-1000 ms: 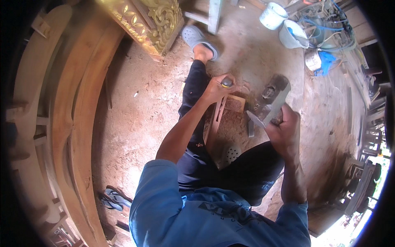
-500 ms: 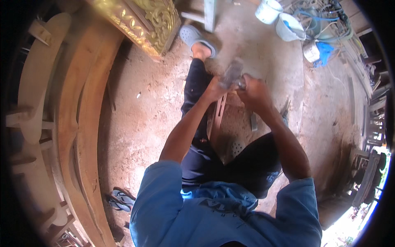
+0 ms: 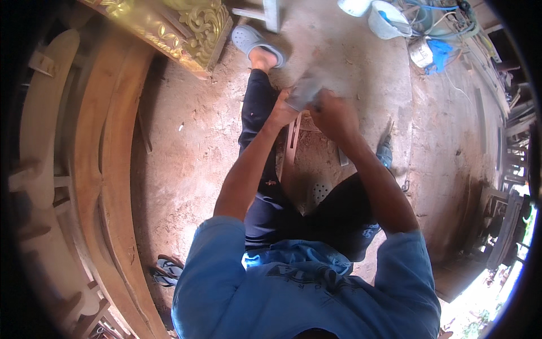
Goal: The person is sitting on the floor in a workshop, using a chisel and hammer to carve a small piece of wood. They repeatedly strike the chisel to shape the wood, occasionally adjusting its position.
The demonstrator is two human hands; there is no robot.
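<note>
In front of my bent legs, both hands are together at a grey block-like object, smeared by motion so that its kind does not show. My left hand is closed around its near left side. Closed at the right, my right hand grips something dark against that object; its fingers hide most of it. Below the hands a narrow wooden piece with a slot stands between my legs. A flat grey strip lies close to my right forearm.
Long wooden planks line the left. A gold carved panel stands at the far left, near my grey clog. A power tool lies beside my right knee. Buckets and hoses sit far right; flip-flops lie near left.
The grey object has swung up and left and is more blurred. Both hands are still at it. The whole view has shifted slightly, bringing more of the power tool by my right knee into sight.
</note>
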